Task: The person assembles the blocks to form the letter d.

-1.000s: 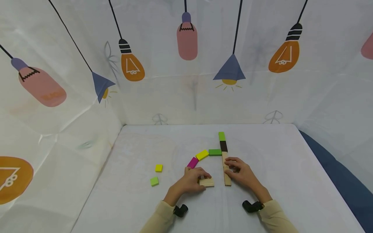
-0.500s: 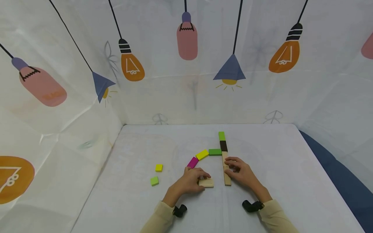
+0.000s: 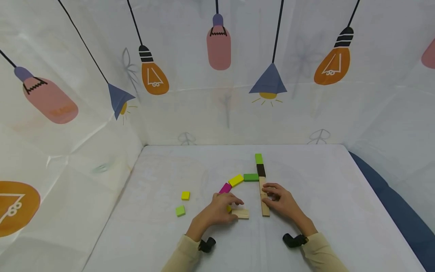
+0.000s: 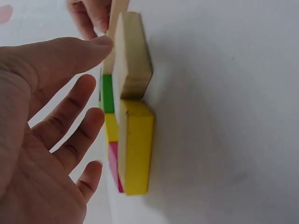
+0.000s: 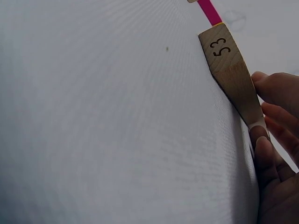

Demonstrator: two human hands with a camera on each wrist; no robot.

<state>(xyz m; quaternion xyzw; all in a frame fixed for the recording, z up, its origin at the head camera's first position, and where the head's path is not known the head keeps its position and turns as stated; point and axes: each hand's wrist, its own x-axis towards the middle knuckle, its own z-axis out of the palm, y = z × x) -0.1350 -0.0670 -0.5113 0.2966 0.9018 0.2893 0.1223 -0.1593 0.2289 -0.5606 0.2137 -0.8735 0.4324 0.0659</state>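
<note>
A chain of magenta (image 3: 225, 187), yellow (image 3: 236, 180) and green (image 3: 251, 177) blocks curves to an upright row of plain wooden blocks (image 3: 265, 211). My left hand (image 3: 216, 209) hovers beside a short wooden block (image 3: 240, 214), fingers loosely bent and apart. In the left wrist view that wooden block (image 4: 132, 56) meets the end of a yellow block (image 4: 136, 147); nothing sits between thumb and fingers. My right hand (image 3: 280, 202) holds the row, thumb and fingertips at a wooden block marked 53 (image 5: 229, 70) in the right wrist view.
A dark brown block (image 3: 260, 170) and a light green block (image 3: 258, 158) top the row. A small yellow block (image 3: 185, 195) and a small green block (image 3: 180, 210) lie apart at left. White sheeting with printed lamps stands behind the white table (image 3: 316, 181).
My left hand has shifted slightly left, uncovering part of the yellow block beside the short wooden block. My right hand stays at the wooden row.
</note>
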